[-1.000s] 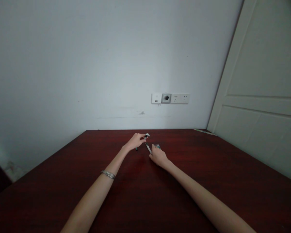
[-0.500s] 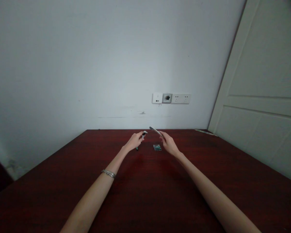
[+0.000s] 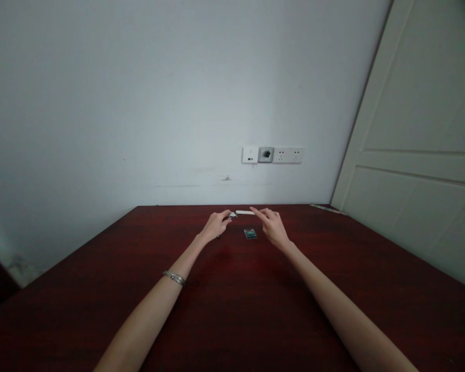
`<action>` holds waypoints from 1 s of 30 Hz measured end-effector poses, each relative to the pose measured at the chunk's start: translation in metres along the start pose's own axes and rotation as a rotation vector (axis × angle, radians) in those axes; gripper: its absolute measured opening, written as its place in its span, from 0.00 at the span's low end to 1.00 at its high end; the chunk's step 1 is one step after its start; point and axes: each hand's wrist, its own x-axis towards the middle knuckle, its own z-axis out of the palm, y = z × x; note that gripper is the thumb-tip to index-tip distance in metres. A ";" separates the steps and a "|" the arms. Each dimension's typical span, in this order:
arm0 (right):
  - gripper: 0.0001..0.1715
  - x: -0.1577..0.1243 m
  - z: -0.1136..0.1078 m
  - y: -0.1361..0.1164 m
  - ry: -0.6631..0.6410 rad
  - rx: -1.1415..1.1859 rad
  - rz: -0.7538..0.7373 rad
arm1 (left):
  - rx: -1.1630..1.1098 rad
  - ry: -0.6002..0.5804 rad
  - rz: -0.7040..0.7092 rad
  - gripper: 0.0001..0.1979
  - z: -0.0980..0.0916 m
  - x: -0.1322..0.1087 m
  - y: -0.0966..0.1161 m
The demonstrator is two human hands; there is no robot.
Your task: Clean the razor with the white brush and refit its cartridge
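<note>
My left hand [image 3: 216, 224], a silvery bracelet on its wrist, is closed in a pinch. Between its thumb and fingers is a small white-and-dark object [image 3: 233, 215], too small to make out its kind. My right hand [image 3: 272, 227] grips a thin, flat white strip [image 3: 245, 212] with a rounded end, its index finger stretched along it. The strip's free end points left and lies close to the small object; whether they touch I cannot tell. On the table between the hands lies a small clear case [image 3: 250, 234] with something green inside. A tiny dark-green bit [image 3: 218, 236] shows beneath my left hand.
Both hands are over a dark red wooden table [image 3: 232, 310]. A white wall with sockets [image 3: 281, 155] rises behind its far edge. Along the right side stands a pale panelled door [image 3: 418, 129]. A thin light strip [image 3: 327, 209] lies at the far right corner.
The white strip has swung from a slant, its free end raised, to nearly level, showing its broad face. My right index finger has stretched out over it. My left hand has hardly moved.
</note>
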 end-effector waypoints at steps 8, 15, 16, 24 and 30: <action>0.35 0.004 -0.005 -0.013 0.065 0.000 0.004 | -0.042 0.004 0.012 0.11 0.003 -0.001 0.000; 0.35 0.000 -0.005 -0.003 0.056 -0.056 0.029 | -0.167 0.003 -0.028 0.08 0.007 -0.001 -0.005; 0.35 -0.001 -0.005 -0.002 0.063 -0.057 0.042 | -0.178 -0.003 -0.035 0.08 0.008 -0.001 -0.007; 0.35 0.001 -0.002 -0.013 0.073 -0.004 0.019 | -0.279 -0.016 -0.065 0.11 0.012 0.000 -0.010; 0.34 0.001 -0.004 -0.012 0.117 0.018 0.054 | -0.289 -0.037 -0.054 0.09 0.015 -0.001 -0.012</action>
